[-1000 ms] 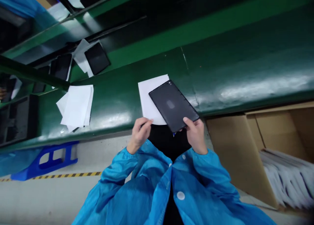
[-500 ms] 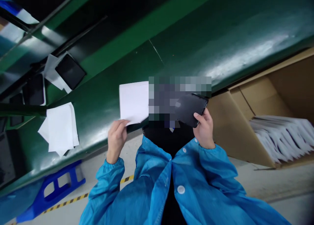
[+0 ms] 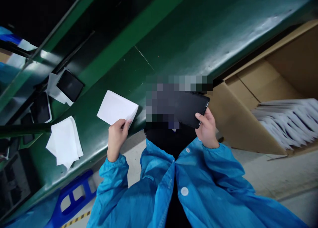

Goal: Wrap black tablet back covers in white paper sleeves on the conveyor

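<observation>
My left hand (image 3: 117, 135) is closed, pinching the near right corner of a white pouch (image 3: 116, 106) between thumb and fingers. The pouch looks flat and thin, and it is over the green work surface (image 3: 119, 75). In my right hand (image 3: 208, 128) is a black flat tablet-like device (image 3: 191, 110), gripped by its right edge with the thumb on top. Blurred blocks cover the device's left part. A gap separates the device from the pouch.
White pouches (image 3: 66, 140) lie fanned on the bench at left. Behind them are several dark tablet-like devices (image 3: 71, 85), one lying on white sheets. An open cardboard box (image 3: 243, 118) at right holds a row of white pouches (image 3: 288, 122). A blue plastic stool (image 3: 74, 198) stands below the bench.
My left hand has turned the white pouch and swung it left, away from the black device. The right hand keeps its hold with little movement. The whole view has tilted somewhat.
</observation>
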`<action>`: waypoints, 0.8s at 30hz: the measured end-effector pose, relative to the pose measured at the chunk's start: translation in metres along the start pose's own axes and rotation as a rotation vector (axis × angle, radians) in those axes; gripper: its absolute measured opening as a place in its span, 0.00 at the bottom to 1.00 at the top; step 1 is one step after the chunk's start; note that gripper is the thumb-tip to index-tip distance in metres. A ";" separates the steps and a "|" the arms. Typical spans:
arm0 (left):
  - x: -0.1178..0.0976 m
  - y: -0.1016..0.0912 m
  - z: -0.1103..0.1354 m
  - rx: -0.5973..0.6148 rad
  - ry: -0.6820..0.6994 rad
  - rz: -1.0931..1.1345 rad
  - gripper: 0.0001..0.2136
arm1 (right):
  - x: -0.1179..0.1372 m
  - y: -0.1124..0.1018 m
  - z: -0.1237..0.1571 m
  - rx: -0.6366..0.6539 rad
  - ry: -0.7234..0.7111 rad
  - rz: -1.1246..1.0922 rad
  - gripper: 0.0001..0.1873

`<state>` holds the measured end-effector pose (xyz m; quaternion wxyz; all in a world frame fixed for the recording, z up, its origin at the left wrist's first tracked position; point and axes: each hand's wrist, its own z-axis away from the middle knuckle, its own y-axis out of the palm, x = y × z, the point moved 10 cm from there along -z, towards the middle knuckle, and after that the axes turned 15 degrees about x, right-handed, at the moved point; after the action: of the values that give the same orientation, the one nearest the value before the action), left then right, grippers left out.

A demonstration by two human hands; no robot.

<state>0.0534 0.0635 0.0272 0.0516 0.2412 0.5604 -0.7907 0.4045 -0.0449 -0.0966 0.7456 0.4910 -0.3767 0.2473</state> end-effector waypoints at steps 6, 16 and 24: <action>-0.014 0.001 -0.007 0.049 0.025 0.157 0.16 | 0.000 -0.003 0.007 -0.004 0.009 -0.002 0.22; -0.010 0.030 -0.029 0.048 -0.016 0.510 0.20 | 0.022 0.001 0.022 -0.146 -0.076 0.049 0.25; -0.036 0.047 -0.035 0.198 0.079 0.628 0.19 | 0.037 0.009 0.044 -0.194 -0.169 0.140 0.22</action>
<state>0.1129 0.0717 -0.0066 0.2471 0.4365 0.3806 -0.7769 0.4059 -0.0818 -0.0513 0.7362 0.4081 -0.4937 0.2186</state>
